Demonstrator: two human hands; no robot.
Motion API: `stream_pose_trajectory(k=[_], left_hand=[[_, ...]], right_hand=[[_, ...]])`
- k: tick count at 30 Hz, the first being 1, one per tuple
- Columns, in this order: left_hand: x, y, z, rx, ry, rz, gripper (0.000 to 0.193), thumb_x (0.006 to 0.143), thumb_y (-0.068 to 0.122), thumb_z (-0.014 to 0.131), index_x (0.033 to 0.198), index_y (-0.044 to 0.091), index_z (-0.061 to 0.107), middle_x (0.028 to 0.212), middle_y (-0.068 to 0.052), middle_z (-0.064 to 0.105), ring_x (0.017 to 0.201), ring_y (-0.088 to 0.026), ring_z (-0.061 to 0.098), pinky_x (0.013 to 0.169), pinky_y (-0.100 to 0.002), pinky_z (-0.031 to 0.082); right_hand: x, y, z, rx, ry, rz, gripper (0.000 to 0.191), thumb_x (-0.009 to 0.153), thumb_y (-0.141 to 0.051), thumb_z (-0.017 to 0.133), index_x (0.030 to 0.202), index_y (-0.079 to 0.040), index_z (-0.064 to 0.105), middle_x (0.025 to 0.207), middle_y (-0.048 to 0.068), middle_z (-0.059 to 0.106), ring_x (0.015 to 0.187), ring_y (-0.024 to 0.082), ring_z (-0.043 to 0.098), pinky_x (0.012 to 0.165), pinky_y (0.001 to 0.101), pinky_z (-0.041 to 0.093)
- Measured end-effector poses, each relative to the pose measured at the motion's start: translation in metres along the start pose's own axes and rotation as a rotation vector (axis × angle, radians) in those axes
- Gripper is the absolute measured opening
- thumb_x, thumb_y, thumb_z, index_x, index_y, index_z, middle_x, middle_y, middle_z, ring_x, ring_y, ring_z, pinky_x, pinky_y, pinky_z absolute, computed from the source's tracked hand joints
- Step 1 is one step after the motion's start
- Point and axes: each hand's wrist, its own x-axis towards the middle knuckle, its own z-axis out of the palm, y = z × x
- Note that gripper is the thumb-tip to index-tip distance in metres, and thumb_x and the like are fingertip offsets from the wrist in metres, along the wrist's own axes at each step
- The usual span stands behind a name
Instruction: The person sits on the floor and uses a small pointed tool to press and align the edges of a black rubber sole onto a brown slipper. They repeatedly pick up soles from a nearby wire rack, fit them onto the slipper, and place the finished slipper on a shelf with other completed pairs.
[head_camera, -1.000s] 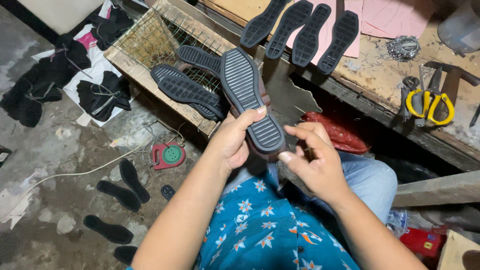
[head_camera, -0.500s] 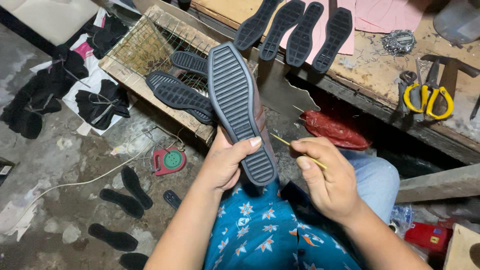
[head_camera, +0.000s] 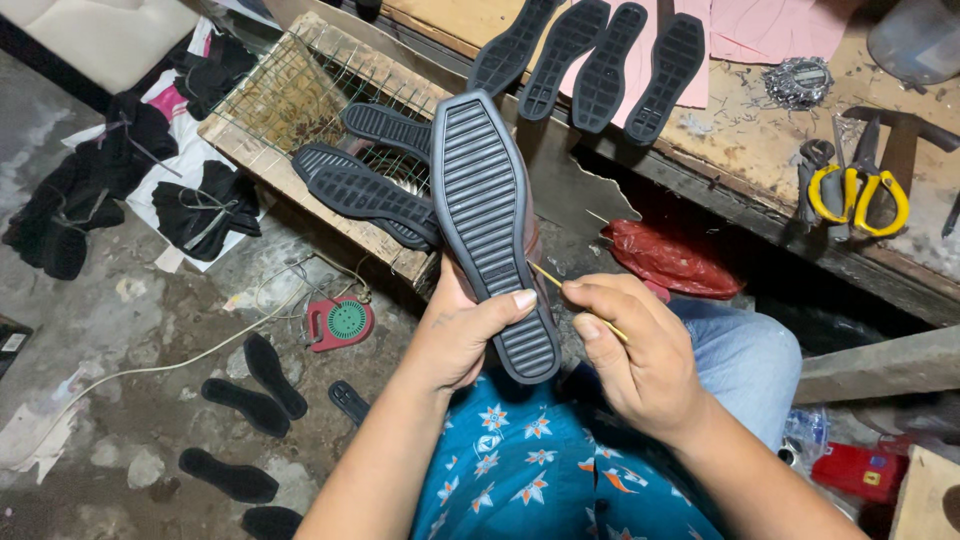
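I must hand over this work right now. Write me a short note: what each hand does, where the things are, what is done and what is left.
Left hand: grips the dark grey ribbed rubber shoe sole near its heel end, tread side up, toe pointing away.
Right hand: pinches a thin yellowish stick whose tip meets the sole's right edge.
Nearby: three similar soles on the wire-mesh wooden frame, four more on the wooden bench, yellow-handled scissors on the bench to the right.
Done: sole picked up, stick at its edge.
Left: the pictures do not show how much of the edge is worked; check it.
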Motion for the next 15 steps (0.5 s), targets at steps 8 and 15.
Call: stream_pose_trajectory(k=[8,15], left_hand=[[-0.0001,0.0025,0.002,-0.012,-0.016,0.015,0.078,0.082,0.003,0.074,0.151,0.004,0.037,0.128,-0.007,0.055,0.118,-0.017,0.056,0.104,-0.037,0.048],[-0.001,-0.0013,-0.0028,-0.02,0.011,-0.021,0.083,0.08,0.002,0.074,0.152,0.006,0.034,0.128,-0.007,0.056,0.116,-0.017,0.058,0.103,-0.037,0.049]], right_hand=[[0.0039,-0.0047,-0.0034,-0.059,-0.042,-0.059,0.018,0.099,-0.003,0.062,0.117,0.002,0.063,0.109,0.017,0.069,0.094,0.028,0.07,0.082,0.0344,0.056],[0.0001,-0.0042,-0.0047,-0.009,0.021,-0.023,0.015,0.099,-0.001,0.06,0.114,0.002,0.063,0.107,0.017,0.068,0.085,0.025,0.068,0.076,0.0323,0.055]])
